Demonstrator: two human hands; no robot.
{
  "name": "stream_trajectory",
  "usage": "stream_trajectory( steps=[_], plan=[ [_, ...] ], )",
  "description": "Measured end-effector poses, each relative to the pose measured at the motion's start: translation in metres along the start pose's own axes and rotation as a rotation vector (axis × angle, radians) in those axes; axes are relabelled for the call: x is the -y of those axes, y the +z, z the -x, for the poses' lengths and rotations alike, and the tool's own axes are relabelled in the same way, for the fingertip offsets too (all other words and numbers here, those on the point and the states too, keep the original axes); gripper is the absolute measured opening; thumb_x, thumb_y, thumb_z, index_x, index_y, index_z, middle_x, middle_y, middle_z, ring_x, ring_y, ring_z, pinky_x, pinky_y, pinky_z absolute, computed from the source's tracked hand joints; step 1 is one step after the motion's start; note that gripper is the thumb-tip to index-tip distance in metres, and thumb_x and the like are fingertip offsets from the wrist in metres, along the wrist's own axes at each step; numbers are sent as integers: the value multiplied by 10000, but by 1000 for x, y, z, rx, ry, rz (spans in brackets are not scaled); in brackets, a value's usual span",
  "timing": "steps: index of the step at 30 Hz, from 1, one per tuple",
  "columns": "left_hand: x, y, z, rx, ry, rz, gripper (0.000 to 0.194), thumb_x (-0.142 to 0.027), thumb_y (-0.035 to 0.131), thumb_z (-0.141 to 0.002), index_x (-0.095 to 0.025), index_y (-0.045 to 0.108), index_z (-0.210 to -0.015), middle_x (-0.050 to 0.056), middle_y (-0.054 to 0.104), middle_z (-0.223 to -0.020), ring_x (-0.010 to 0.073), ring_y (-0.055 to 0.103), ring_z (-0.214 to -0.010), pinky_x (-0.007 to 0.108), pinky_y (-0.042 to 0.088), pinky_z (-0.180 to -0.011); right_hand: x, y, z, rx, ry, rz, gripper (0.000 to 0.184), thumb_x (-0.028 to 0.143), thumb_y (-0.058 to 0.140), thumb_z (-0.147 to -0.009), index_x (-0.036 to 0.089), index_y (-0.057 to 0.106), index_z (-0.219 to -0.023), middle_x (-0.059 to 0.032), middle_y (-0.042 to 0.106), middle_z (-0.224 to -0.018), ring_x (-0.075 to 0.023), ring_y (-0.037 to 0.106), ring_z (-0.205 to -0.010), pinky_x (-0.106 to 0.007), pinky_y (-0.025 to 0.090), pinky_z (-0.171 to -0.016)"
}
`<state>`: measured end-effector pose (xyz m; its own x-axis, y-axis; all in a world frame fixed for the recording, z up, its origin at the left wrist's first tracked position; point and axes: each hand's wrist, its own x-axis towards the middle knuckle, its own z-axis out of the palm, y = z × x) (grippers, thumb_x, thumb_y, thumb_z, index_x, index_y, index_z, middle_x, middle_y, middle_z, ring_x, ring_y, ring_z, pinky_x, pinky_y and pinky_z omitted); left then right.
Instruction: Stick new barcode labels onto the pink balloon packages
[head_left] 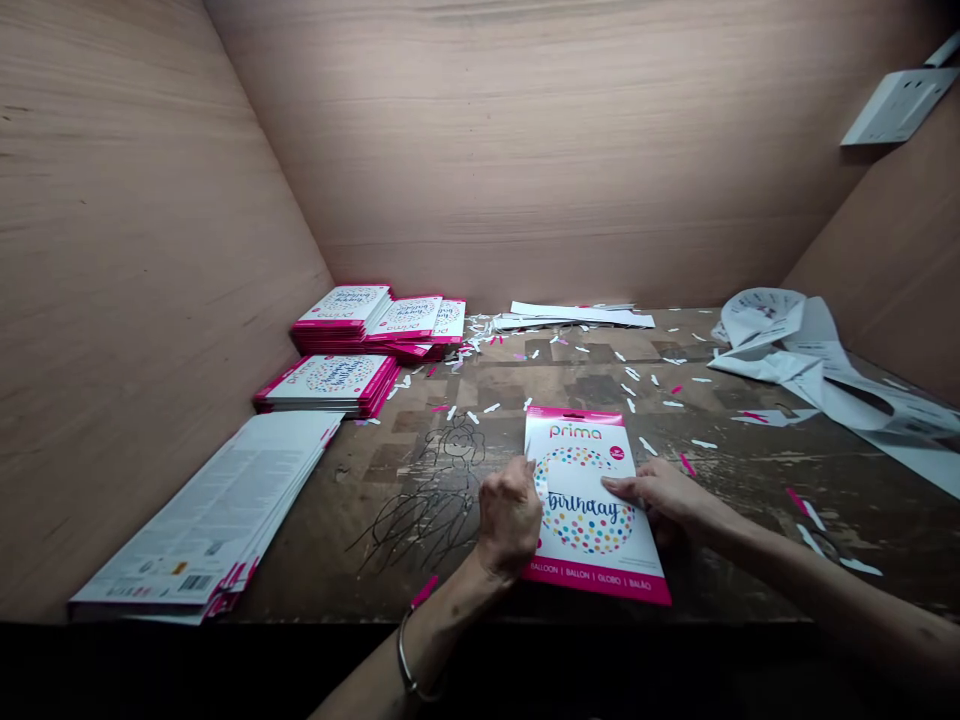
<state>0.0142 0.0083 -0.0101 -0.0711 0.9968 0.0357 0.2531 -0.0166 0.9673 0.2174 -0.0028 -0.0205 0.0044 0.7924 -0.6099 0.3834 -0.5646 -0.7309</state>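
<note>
A "prima" birthday balloon packet (589, 525) is being held flat on the table (420, 455), square in front of the wearer, its lower edge just short of the table's front edge! The left hand (510, 518) is curled over the packet's left side, knuckles up; whether it is gripping cannot be told, as the fingertips are hidden. The right hand (660, 493) is laid open across the right side, fingers extended over the printed polka-dot balloon. A thin metal bangle (406, 655) is seen on the left wrist.

Whether anything is inside the glossy packet cannot be told. Further back, two piles of matching packets (341, 318) are stacked with pink edges showing, and another pile (326, 385) is set nearer the left plywood wall (135, 300). A squared stack of printed white sheets (210, 510) overhangs the front left corner. Long white paper strips (574, 315) are piled at the back, while curling white offcuts (817, 365) are heaped to the right. Small pink and white scraps (630, 375) are strewn over the scarred wood, and a black scribbled drawing (442, 490) is marked just left of the hands.
</note>
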Motion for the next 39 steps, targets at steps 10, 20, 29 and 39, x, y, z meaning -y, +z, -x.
stream_trajectory(
  steps=[10,20,29,39],
  plan=[
    [-1,8,1,182,11,-140,214,-24,547,-528,-203,438,-569,29,414,-542,364,529,-864,454,278,-891,-18,14,1,-502,-872,850,265,275,508,-834,272,606,-1081,-79,594,-1088,-249,521,-987,-421,395,-842],
    [-3,17,6,208,-27,-101,161,-74,562,-514,-186,472,-589,201,547,-761,479,421,-1040,580,146,-928,-11,5,7,-24,-903,852,354,372,389,-900,259,514,-1211,-59,481,-1297,-282,156,-1324,-612,14,-1018],
    [2,17,2,364,191,-530,165,-40,463,-621,-185,464,-542,117,489,-576,326,518,-714,505,360,-734,-9,7,7,20,-867,817,316,399,372,-910,249,543,-1128,-47,478,-1297,-265,98,-1337,-578,-6,-1036],
    [5,-8,11,537,591,-1063,380,-345,393,-871,-66,571,-1057,178,584,-1052,309,494,-1039,502,415,-883,-15,7,4,2,-880,841,356,437,361,-908,259,543,-1157,-48,409,-1356,-273,88,-1337,-598,20,-1028]
  ],
)
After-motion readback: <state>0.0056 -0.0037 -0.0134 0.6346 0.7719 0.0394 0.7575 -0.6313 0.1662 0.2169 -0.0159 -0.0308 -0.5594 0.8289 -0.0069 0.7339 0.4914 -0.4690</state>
